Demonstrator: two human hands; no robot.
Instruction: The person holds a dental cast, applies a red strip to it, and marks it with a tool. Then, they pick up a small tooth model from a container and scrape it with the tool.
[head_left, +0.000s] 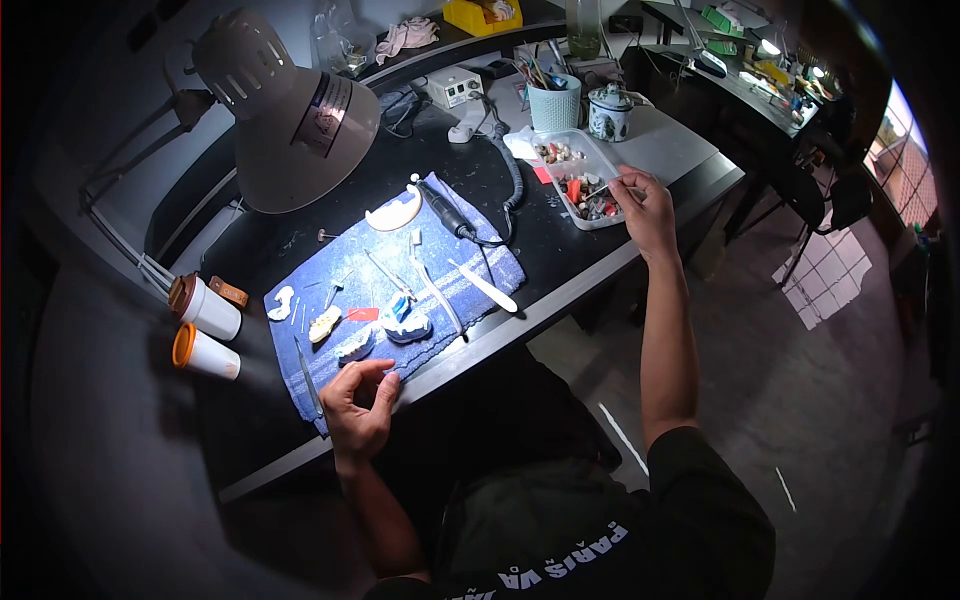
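Note:
My right hand pinches the right rim of a clear plastic box with compartments. Small red, white and brown pieces lie inside it. At the table's front edge, my left hand is empty, fingers loosely bent and thumb apart. Close to it on the blue towel lie a dental cast, another cast with bright blue material and a slim metal tool. A yellowish dental model and a red strip are farther left. A toothbrush and a white-handled knife lie to the right.
A large lamp lights the towel from above. A corded handpiece rests at the towel's back. Two cups stand at the left. Behind the box are a tool holder, a lidded pot and a control unit.

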